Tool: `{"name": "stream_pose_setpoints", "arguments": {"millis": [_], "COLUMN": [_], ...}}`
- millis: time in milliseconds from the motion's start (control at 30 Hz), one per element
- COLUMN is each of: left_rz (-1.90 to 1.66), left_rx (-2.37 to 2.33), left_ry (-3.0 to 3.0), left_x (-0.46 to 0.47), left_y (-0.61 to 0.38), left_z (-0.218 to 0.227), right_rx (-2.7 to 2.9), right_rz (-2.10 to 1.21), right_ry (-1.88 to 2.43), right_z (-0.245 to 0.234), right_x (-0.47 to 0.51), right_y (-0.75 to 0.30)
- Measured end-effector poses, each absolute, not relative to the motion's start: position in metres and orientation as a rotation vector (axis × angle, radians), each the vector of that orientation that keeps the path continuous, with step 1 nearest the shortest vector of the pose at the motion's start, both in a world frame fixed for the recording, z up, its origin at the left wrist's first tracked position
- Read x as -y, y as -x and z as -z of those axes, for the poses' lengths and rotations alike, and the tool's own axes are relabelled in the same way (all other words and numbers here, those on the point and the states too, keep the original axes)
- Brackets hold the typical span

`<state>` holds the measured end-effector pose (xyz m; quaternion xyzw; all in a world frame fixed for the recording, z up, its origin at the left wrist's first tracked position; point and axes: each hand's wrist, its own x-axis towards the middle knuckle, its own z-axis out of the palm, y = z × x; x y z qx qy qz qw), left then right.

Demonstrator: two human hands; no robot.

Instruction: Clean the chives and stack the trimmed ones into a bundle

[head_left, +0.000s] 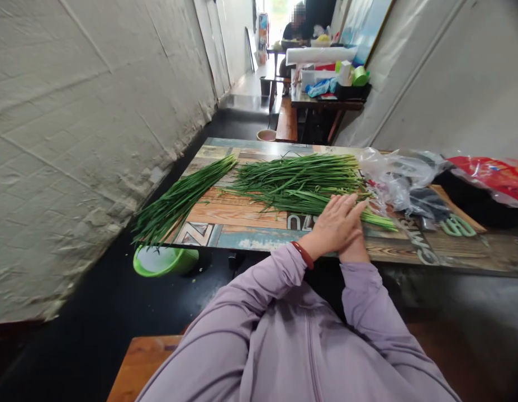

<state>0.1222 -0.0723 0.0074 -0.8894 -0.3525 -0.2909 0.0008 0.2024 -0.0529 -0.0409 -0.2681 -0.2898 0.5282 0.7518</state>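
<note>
At the front edge of the wood-patterned table (237,214), the flat, straight-fingered left hand (332,224) covers the right hand (355,247), its grip hidden, by long thin green stalks (300,174)

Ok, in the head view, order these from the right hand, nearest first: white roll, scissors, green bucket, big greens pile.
From the right hand:
1. Big greens pile, right at the hand.
2. Scissors, to its right.
3. Green bucket, left and low down.
4. White roll, far ahead.
</note>
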Motion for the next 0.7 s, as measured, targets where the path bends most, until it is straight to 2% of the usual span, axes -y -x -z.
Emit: {"name": "stream_pose_setpoints", "arguments": {"millis": [200,333,433,567,700], "left_rz": [0.719,0.458,0.395,0.452,0.688], "left_rx": [1.377,1.487,1.69,1.902,1.947], "left_ry": [2.615,2.608,2.48,2.25,2.255], "left_x": [0.05,0.035,0.028,0.023,0.03], "left_y": [-0.081,-0.029,0.027,0.084,0.093], "left_z": [0.01,0.012,0.009,0.006,0.004], "right_rx": [0.326,0.219,0.159,0.111,0.08], "right_rz": [-1.321,-1.272,-1.171,-1.149,-1.17], "right_ry": [0.599,0.576,0.528,0.474,0.469], "right_z": [0.024,0.01,0.008,0.012,0.018], "right_x": [0.053,0.052,0.047,0.047,0.049], "right_y": [-0.228,-0.242,-0.263,-0.28,-0.277]}}
